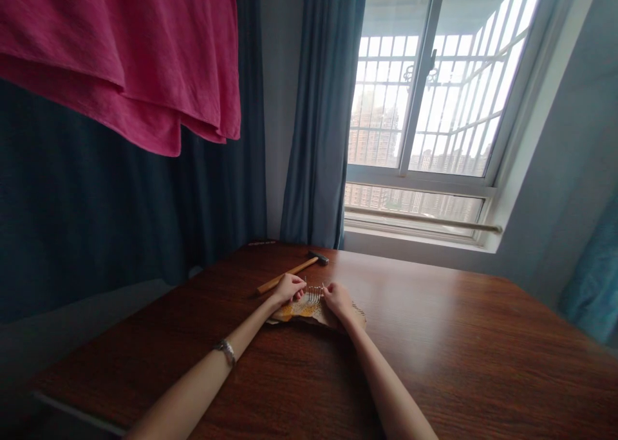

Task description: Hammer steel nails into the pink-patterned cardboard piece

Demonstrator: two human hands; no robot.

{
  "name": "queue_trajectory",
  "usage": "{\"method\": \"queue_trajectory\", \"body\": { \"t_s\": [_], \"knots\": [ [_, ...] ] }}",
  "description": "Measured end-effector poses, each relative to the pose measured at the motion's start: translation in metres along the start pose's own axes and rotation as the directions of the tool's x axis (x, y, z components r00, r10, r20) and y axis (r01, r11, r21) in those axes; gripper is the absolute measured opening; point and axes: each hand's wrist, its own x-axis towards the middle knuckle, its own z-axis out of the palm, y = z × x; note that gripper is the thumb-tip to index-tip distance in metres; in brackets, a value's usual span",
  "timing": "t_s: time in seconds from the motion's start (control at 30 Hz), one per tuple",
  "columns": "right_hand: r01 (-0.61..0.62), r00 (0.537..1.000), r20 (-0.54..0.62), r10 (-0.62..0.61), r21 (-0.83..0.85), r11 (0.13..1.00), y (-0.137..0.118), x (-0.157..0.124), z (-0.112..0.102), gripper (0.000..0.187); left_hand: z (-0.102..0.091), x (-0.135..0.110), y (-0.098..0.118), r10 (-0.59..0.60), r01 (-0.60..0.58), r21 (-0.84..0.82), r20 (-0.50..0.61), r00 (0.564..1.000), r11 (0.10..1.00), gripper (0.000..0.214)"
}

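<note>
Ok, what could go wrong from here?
The left hand and right hand are right at the upright nails, so a fingertip might get pricked, or a nudge could tilt a nail. The hammer lies just beyond the left hand, which might knock it.

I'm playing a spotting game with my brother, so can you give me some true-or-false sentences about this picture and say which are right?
1. A hammer lies on the table. True.
2. Nothing is worn on either wrist. False: a shiny band is on the left wrist.
3. Nails stand in a row between the left hand and the right hand. True.
4. Green cloth hangs at the upper left. False: the cloth there is pink.
5. The window is wide open to the floor. False: it ends above the table.
</note>
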Motion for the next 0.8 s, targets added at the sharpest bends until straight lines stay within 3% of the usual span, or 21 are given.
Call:
{"method": "queue_trajectory", "body": {
  "t_s": [0.2,0.37,0.57,0.8],
  "knots": [
    [0.036,0.999,-0.018,-0.036,0.03,0.999,0.0,-0.005,-0.003,0.022,-0.003,-0.006,0.008,0.0,0.001,-0.02,0.022,1.0,1.0,0.031],
    [0.165,0.986,0.017,-0.168,0.113,0.98,-0.002,-0.014,-0.013,0.019,-0.01,-0.014,0.016,0.055,-0.06,0.02,0.188,0.981,0.998,0.033],
    [0.288,0.95,0.071,-0.303,0.168,0.943,-0.003,-0.021,-0.017,0.013,-0.022,-0.021,0.022,0.1,-0.122,0.039,0.363,0.926,0.992,0.035],
    [0.307,0.942,0.075,-0.327,0.202,0.93,0.002,-0.019,-0.012,0.017,-0.018,-0.015,0.016,0.148,-0.184,0.08,0.333,0.931,0.98,0.035]
  ]
}}
